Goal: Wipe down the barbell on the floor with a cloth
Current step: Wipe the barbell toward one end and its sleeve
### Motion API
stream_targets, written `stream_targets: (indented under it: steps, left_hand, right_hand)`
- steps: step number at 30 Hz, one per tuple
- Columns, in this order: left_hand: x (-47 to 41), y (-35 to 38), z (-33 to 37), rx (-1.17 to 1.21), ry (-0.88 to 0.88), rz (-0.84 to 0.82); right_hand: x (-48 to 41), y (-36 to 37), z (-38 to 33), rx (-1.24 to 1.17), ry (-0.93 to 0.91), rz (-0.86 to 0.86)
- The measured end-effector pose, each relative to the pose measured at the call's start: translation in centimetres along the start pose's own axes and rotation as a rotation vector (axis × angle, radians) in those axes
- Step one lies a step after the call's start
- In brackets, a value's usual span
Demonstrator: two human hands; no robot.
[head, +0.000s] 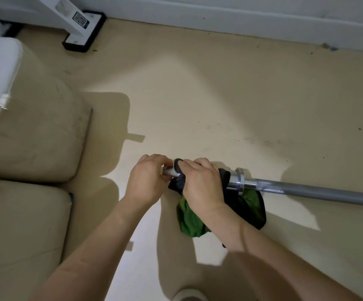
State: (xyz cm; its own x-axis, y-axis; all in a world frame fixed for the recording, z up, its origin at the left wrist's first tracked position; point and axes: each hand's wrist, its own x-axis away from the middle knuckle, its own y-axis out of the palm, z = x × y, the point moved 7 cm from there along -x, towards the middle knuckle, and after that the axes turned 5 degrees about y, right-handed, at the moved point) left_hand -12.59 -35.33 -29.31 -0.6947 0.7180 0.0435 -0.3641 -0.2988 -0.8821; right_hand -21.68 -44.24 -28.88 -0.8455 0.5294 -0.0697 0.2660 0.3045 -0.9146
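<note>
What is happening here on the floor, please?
A person is wiping one end of a barbell on the floor. The left hand grips the very end of the bar. The right hand holds a green and black cloth bunched around the bar, just beside the chrome collar. The rest of the bar runs off to the right. Beige cushions lie at the left.
</note>
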Motion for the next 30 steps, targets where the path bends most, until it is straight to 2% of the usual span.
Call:
stream_targets:
  steps: [2,5,7,9,11,13,15,17,20,23,26,30]
  left_hand:
    - [0.2,0.0,0.0,0.005,0.0,-0.042]
    - [0.6,0.3,0.1,0.019,0.017,-0.059]
    - [0.6,0.5,0.1,0.033,0.02,-0.041]
    - [0.5,0.5,0.4,0.012,0.06,-0.028]
    - [0.8,0.4,0.6,-0.027,0.128,-0.009]
    - [1.3,0.3,0.6,-0.067,0.156,-0.008]
    - [1.1,0.0,0.5,-0.092,0.174,-0.015]
    - [-0.3,-0.1,0.2,-0.092,0.169,-0.048]
    - [-4.1,0.6,-1.8,0.054,0.018,-0.173]
    - [-6.0,1.6,-0.7,0.009,0.106,-0.182]
    - [-6.5,2.1,0.5,-0.012,0.195,-0.126]
    - [-9.1,2.8,-0.5,0.129,0.102,-0.266]
  right_hand:
    - [2.1,-1.0,2.2,0.033,-0.005,-0.014]
    - [4.2,-3.7,6.0,0.063,0.153,0.053]
    - [3.0,-3.1,5.4,0.06,0.257,0.039]
    - [0.8,-1.4,2.1,0.057,0.233,-0.005]
    - [-0.4,0.8,-1.1,0.083,0.129,-0.115]
    - [-0.1,1.6,-1.1,0.127,0.059,-0.187]
    - [1.4,0.5,0.8,0.188,0.018,-0.158]
    - [3.1,-1.3,3.9,0.204,0.067,-0.076]
    - [3.4,-3.0,7.0,0.199,0.188,0.018]
    - [-0.1,-2.0,5.9,0.164,0.255,0.061]
    - [-3.1,0.2,2.4,0.133,0.185,0.048]
    - [-3.4,0.5,3.5,0.171,0.092,-0.027]
